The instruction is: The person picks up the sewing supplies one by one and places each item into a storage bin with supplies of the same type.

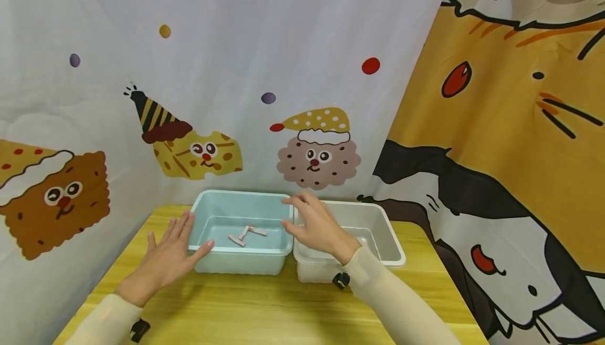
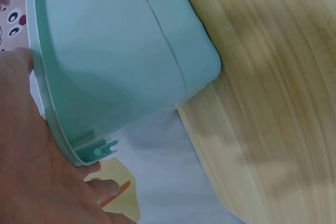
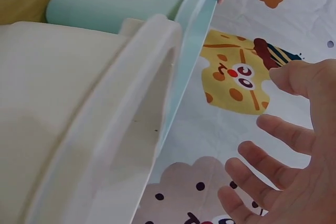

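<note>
In the head view, a light blue plastic bin (image 1: 241,262) stands on the table with a few small pale pink strips (image 1: 257,231) lying on its floor. My left hand (image 1: 172,253) rests at its near left corner, fingers extended along the outer side and thumb by the front rim. The left wrist view has that hand (image 2: 37,156) against the bin's rim (image 2: 47,98). Over the left part of a white bin (image 1: 326,271), my right hand (image 1: 316,224) hovers with spread, slightly bent fingers. Nothing lies in its grasp in the right wrist view, where the hand (image 3: 299,150) is apart from both bins.
The two bins stand side by side on a yellow wood-grain table (image 1: 246,308). Behind them hangs a white cloth (image 1: 227,45) printed with cartoon snacks. An orange cartoon-cat cloth (image 1: 496,140) hangs on the right, close to the table's edge.
</note>
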Available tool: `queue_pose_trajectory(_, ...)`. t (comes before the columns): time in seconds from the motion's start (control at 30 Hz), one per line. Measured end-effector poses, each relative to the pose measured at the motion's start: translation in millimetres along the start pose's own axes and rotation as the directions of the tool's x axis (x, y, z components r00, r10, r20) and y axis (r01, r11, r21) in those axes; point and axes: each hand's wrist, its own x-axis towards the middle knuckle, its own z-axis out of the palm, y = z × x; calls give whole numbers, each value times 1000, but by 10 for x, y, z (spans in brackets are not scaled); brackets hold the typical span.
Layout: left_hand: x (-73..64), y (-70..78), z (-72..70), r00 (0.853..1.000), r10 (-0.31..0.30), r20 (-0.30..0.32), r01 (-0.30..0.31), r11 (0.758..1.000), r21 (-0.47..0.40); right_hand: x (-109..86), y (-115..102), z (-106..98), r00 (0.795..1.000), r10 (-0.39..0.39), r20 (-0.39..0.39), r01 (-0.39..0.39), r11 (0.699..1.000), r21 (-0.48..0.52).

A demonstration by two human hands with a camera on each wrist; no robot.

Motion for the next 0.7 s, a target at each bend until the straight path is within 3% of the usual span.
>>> queue_pose_trajectory(0.7,2,-1,-54,1000,0,25,0,1000,13,-666,298,-255,996,47,-74,-52,997,-60)
